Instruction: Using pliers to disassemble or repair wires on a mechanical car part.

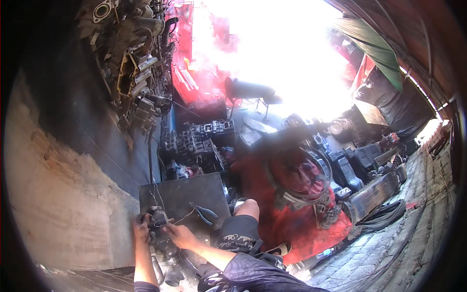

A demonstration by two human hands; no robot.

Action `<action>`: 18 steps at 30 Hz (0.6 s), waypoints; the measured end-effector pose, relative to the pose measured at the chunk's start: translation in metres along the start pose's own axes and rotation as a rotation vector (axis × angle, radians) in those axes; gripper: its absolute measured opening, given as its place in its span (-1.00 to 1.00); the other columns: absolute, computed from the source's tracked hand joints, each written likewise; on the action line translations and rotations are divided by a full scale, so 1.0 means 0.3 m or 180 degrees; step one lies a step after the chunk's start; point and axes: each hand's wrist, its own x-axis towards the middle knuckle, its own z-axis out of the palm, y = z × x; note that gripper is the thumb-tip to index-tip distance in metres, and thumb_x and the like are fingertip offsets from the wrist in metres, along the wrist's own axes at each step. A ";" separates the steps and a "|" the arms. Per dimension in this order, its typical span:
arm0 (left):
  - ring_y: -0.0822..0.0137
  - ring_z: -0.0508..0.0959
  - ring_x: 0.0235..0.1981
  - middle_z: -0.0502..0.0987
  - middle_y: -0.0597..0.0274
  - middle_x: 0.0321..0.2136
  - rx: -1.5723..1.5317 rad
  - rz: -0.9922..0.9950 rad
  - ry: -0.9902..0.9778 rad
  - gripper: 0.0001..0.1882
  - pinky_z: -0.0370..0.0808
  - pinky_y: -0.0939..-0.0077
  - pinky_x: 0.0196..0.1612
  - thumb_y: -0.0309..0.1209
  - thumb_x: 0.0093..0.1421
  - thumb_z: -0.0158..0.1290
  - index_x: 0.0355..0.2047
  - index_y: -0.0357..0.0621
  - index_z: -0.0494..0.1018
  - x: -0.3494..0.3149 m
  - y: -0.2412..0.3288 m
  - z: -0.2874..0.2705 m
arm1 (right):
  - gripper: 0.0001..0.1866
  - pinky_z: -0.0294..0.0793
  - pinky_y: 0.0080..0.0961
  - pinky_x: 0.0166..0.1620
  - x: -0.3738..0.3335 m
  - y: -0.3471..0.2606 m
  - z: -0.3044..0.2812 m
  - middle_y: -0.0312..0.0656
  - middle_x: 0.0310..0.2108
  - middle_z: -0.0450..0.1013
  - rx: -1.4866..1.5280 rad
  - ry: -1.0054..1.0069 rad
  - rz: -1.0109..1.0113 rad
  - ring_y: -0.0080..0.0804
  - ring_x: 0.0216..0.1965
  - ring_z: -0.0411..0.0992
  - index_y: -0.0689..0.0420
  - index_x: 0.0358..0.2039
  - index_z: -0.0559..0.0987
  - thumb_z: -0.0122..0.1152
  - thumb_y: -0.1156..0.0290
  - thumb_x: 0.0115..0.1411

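A dark, greasy engine part [158, 217] stands at the near left edge of a dark metal tabletop [182, 187]. My left hand [141, 229] is closed around its left side, with blackened fingers. From the right, my right hand [180, 236] reaches to the same part, its thumb and fingers pinched together. A thin wire [186, 216] runs from those fingertips toward a pair of pliers [205, 214]. The pliers lie on the tabletop with their dark-blue handles spread. Other thin wires [158, 194] rise behind the part. My fingers partly hide the grip.
Below my hands are more metal parts with a round pipe end [172, 277]. Engine blocks [194, 141] crowd behind the table. To the right, a red sheet [311, 233] carries large rings [304, 194]. Used parts [136, 73] hang along the left wall.
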 end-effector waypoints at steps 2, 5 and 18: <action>0.50 0.42 -0.49 0.48 0.34 -0.51 -0.0088 0.0168 -0.0075 -0.94 0.36 0.60 -0.35 -0.48 0.20 0.03 -0.36 -0.19 0.46 -0.005 -0.016 -0.024 | -0.65 0.38 -0.46 -0.48 0.009 0.046 0.053 -0.11 -0.67 0.40 0.0790 0.0241 0.0129 -0.48 -0.63 0.41 0.14 -0.09 0.50 -0.08 0.18 0.32; 0.49 0.43 -0.44 0.48 0.32 -0.47 -0.0499 0.0023 -0.0418 -0.96 0.36 0.60 -0.34 -0.53 0.17 0.04 -0.34 -0.18 0.45 -0.023 0.016 -0.029 | -0.66 0.37 -0.49 -0.49 0.018 0.048 0.033 -0.19 -0.70 0.37 0.1146 0.0122 0.0164 -0.50 -0.65 0.37 0.15 -0.12 0.51 -0.07 0.18 0.32; 0.37 0.48 -0.19 0.49 0.26 -0.27 0.0809 -0.0145 -0.1950 -0.58 0.47 0.47 -0.13 -0.75 -0.08 0.06 -0.19 -0.13 0.32 0.030 0.073 -0.130 | -0.67 0.40 -0.30 -0.35 0.059 -0.024 -0.034 0.04 -0.48 0.48 0.0781 -0.0335 0.0187 -0.14 -0.49 0.48 0.22 -0.30 0.54 -0.08 0.23 0.30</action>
